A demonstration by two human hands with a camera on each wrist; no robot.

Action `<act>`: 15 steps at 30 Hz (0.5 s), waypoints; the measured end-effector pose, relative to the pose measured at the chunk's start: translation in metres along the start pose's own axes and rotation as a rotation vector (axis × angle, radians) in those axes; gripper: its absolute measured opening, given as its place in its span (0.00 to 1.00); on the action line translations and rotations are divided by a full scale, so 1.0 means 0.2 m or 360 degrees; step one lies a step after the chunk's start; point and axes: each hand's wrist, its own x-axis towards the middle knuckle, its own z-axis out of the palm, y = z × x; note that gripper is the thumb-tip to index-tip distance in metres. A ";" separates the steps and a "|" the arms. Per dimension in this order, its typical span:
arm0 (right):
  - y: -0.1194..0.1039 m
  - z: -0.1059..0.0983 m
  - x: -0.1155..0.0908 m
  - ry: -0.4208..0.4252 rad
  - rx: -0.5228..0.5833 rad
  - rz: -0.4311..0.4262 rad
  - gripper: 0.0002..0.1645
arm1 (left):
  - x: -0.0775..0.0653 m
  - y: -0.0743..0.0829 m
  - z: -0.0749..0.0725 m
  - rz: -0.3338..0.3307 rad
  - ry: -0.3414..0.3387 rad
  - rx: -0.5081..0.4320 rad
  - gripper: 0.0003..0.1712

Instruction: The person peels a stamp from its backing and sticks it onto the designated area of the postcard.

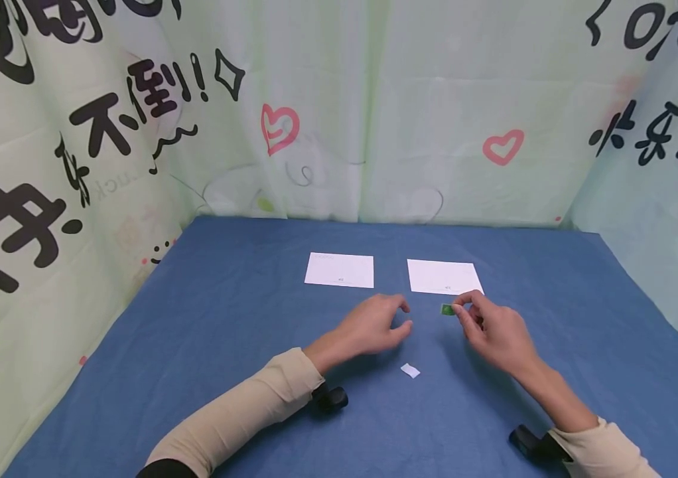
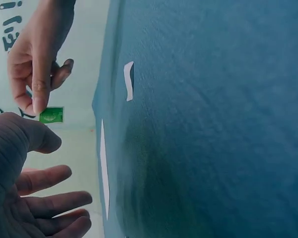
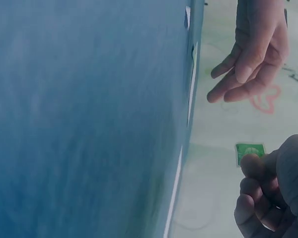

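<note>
A small green stamp (image 1: 447, 310) with a pale border is pinched by its edge between the thumb and index finger of my right hand (image 1: 499, 335). In the right wrist view the stamp (image 3: 250, 154) juts out beyond the fingertips. My left hand (image 1: 373, 324) hovers to the left of it, fingers loosely spread and holding nothing. Below and between the hands, a white paper scrap (image 1: 410, 370) lies on the cloth; in the left wrist view the scrap (image 2: 129, 81) looks curled. Just beyond the right hand lies a white card or envelope (image 1: 443, 276), its near right corner partly behind the fingers.
A second white card or envelope (image 1: 339, 270) lies to the left of the first, beyond the left hand. Blue cloth (image 1: 243, 292) covers the table. Pale printed curtains (image 1: 410, 133) stand at the back and both sides. Black wrist devices (image 1: 331, 399) sit under each forearm.
</note>
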 end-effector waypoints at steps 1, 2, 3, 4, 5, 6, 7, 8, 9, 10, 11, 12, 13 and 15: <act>0.01 0.00 0.00 -0.0011 0.0009 0.0025 0.09 | 0.01 0.00 0.00 0.0001 0.0000 0.0016 0.18; 0.03 0.00 0.00 -0.0023 0.0023 0.0050 0.08 | 0.02 0.01 0.00 -0.0001 -0.0004 0.0034 0.18; 0.04 0.00 0.01 -0.0033 0.0038 0.0073 0.07 | 0.03 0.01 0.01 -0.0005 -0.0002 0.0051 0.19; 0.05 0.00 0.01 -0.0042 0.0059 0.0097 0.06 | 0.04 0.01 0.01 -0.0012 0.0003 0.0070 0.20; 0.07 0.00 0.01 -0.0053 0.0079 0.0118 0.05 | 0.06 0.01 0.01 -0.0022 0.0006 0.0088 0.20; 0.08 0.00 0.02 -0.0066 0.0100 0.0140 0.05 | 0.07 0.01 0.01 -0.0032 0.0003 0.0100 0.21; 0.09 0.00 0.02 -0.0078 0.0120 0.0160 0.04 | 0.08 0.01 0.02 -0.0046 0.0000 0.0111 0.21; 0.10 0.00 0.02 -0.0091 0.0137 0.0180 0.04 | 0.09 0.01 0.02 -0.0059 -0.0006 0.0130 0.22; 0.12 0.00 0.02 -0.0102 0.0144 0.0198 0.03 | 0.10 0.01 0.03 -0.0071 -0.0009 0.0142 0.23; 0.13 0.00 0.03 -0.0114 0.0153 0.0219 0.03 | 0.11 0.01 0.03 -0.0084 -0.0012 0.0153 0.24; 0.15 0.00 0.03 -0.0126 0.0153 0.0236 0.04 | 0.12 0.01 0.04 -0.0093 -0.0017 0.0159 0.25; 0.16 0.00 0.04 -0.0134 0.0152 0.0256 0.04 | 0.14 0.00 0.04 -0.0101 -0.0020 0.0169 0.26; 0.18 0.00 0.04 -0.0141 0.0149 0.0274 0.05 | 0.15 0.00 0.05 -0.0108 -0.0020 0.0181 0.27; 0.21 0.00 0.06 -0.0157 0.0137 0.0310 0.06 | 0.17 -0.01 0.05 -0.0106 -0.0013 0.0202 0.27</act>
